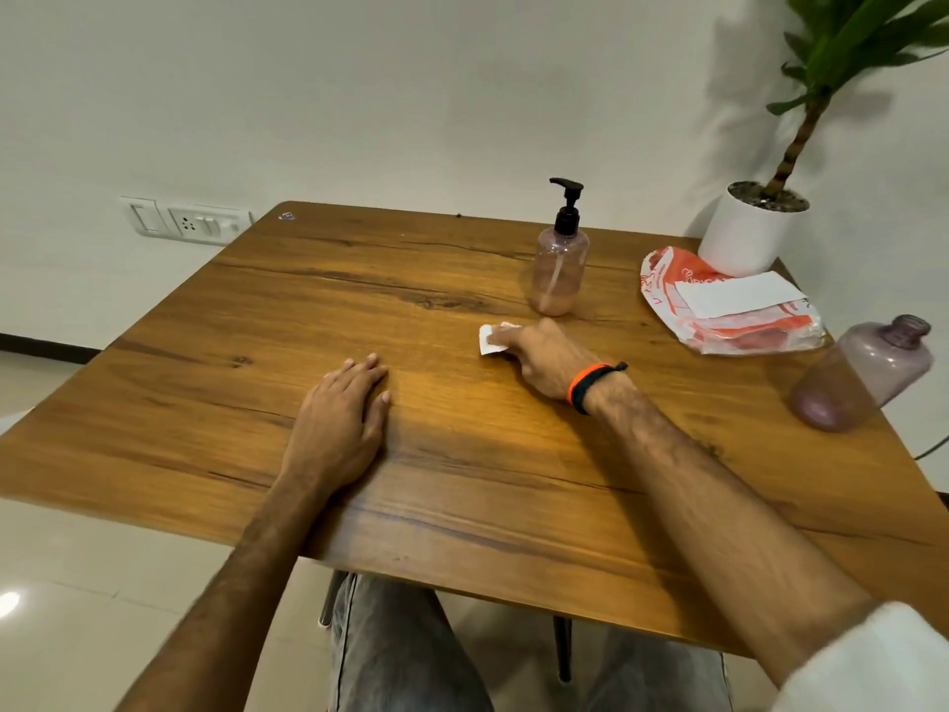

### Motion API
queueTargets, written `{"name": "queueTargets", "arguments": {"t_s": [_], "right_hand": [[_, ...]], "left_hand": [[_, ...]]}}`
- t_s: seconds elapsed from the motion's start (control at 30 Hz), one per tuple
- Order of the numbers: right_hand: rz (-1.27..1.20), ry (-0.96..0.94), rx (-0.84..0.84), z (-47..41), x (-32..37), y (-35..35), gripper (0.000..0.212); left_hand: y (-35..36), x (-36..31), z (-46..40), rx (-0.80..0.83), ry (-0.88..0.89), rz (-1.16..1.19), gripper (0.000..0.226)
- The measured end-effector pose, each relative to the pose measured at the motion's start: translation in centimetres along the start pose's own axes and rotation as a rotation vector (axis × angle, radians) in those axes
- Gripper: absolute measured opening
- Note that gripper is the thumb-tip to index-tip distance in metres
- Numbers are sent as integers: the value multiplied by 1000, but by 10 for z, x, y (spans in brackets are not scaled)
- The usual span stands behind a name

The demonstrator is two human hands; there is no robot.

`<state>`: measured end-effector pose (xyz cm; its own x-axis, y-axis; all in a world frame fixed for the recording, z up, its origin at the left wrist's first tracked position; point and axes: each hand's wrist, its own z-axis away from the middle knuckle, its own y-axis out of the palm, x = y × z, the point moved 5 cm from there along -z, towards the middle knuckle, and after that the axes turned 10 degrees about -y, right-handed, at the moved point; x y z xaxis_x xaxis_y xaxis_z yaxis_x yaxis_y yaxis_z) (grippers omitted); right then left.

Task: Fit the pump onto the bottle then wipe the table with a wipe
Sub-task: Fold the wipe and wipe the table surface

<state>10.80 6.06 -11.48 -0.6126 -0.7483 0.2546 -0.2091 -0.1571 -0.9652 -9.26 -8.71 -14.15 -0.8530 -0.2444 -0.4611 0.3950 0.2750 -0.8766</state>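
- The wipe (494,340) is seen right of the frame's centre, lying on the wooden table (308,310) and pressed down under the fingers of the right hand (544,359); only its white left edge shows, so whether it is also pinched cannot be told.
- The wipe is judged to be thin, soft and light; it is likely to bunch or fold, so it is best held flat under spread fingers, with pressure near its middle.
- The left hand (339,418) is laid flat on the table at lower centre, fingers straight and together, holding nothing.
- The bottle (560,272) stands upright just above the right hand, and the black pump (567,205) is already seated on its neck, so the first step is judged done and the wiping under way.
- The bottle is clear pinkish plastic; a dip tube is visible inside, but the level of any liquid cannot be told. It is judged light and easy to tip if knocked by the wiping hand.
- A second bottle (862,372), purplish and without a cap, is seen at the right edge, near the table's rim; its contents cannot be made out.
- An orange-and-white packet (729,310) with a white sheet on top lies in the upper right, beside a white plant pot (744,233).
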Motion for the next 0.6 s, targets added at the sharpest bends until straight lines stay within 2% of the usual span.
{"name": "queueTargets", "arguments": {"t_s": [0.13, 0.23, 0.3, 0.4, 0.47, 0.53, 0.6], "right_hand": [[-54, -114, -2, 41, 27, 12, 47], [-181, -265, 12, 79, 64, 17, 41], [-285, -290, 31, 91, 68, 8, 40], [-358, -188, -154, 81, 44, -23, 44], [-294, -85, -273, 67, 20, -40, 43], [-209, -16, -330, 50, -1, -46, 38], [-138, 16, -318, 33, -15, -45, 38]], "left_hand": [[-1, 0, 0, 16, -7, -7, 43], [-1, -1, 0, 2, -16, -24, 43], [0, -1, 0, 1, -16, -22, 43], [1, -1, 1, 17, -7, -15, 43], [2, 1, 1, 12, -4, -10, 43], [2, 1, 1, 7, -3, -6, 43], [2, 1, 0, 11, 0, -4, 43]]}}
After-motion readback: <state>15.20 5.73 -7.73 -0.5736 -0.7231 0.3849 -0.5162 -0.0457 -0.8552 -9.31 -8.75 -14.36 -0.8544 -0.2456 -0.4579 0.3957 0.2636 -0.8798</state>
